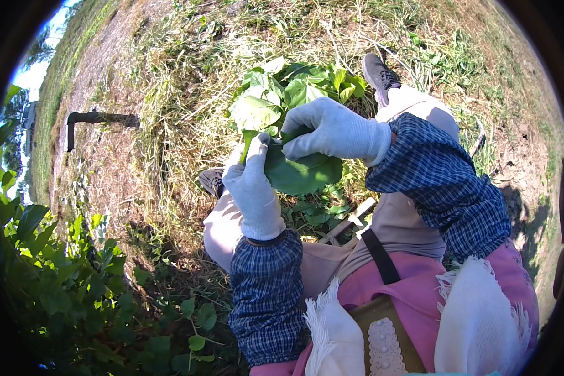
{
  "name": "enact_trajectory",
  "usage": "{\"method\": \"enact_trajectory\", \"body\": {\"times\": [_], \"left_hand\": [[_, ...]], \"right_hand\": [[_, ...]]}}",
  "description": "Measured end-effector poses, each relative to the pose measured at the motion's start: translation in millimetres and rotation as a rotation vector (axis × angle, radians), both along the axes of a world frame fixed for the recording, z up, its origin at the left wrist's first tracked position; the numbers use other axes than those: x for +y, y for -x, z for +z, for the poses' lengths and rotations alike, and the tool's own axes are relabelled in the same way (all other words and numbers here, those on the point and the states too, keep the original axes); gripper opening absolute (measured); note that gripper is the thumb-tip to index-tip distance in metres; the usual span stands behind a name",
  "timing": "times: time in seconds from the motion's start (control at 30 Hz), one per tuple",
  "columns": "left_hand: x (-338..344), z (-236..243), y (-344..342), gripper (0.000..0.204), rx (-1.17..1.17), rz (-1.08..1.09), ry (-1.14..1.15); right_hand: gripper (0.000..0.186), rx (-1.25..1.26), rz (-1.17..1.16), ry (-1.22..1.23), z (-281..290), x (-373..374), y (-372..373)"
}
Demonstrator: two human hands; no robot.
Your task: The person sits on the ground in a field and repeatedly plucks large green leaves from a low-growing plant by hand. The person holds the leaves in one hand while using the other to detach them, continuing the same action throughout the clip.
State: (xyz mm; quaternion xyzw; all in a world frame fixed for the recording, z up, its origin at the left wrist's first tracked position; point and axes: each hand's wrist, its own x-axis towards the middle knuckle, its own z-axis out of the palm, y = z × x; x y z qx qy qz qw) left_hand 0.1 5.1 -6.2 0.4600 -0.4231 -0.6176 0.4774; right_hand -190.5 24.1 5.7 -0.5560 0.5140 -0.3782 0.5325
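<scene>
My left hand [254, 188], in a white knit glove, pinches the edge of a large green leaf [304, 174] between thumb and fingers. The glove's thumb tip looks dirty. My right hand [332, 131], gloved the same way, reaches over from the right and grips the leaf's upper edge close to my left thumb. The leaf hangs broad and flat below both hands. Just beyond them, a heap of picked green leaves [260, 103] lies on the ground between my feet. The fingertips of my right hand are partly hidden behind the leaf and glove.
Leafy bushes [56, 282] crowd the lower left. Dry cut grass [169, 113] covers the ground around me. A dark bent pipe [100, 118] sticks up at the left. A wooden piece [348, 222] lies under my legs, and my shoes [380, 75] flank the heap.
</scene>
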Motion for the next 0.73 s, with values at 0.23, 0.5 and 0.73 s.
{"method": "enact_trajectory", "body": {"times": [0.23,0.5,0.73], "left_hand": [[-25,0,-16,0.022,0.241,0.136,0.018],[-12,-6,-1,0.027,0.059,0.001,0.071],[-13,-20,-21,0.040,-0.301,-0.361,0.235]], "right_hand": [[0.020,-0.035,-0.022,-0.056,0,6,4],[0.022,-0.082,-0.206,-0.020,-10,-1,8],[0.020,0.000,-0.112,-0.031,-9,-2,6]]}}
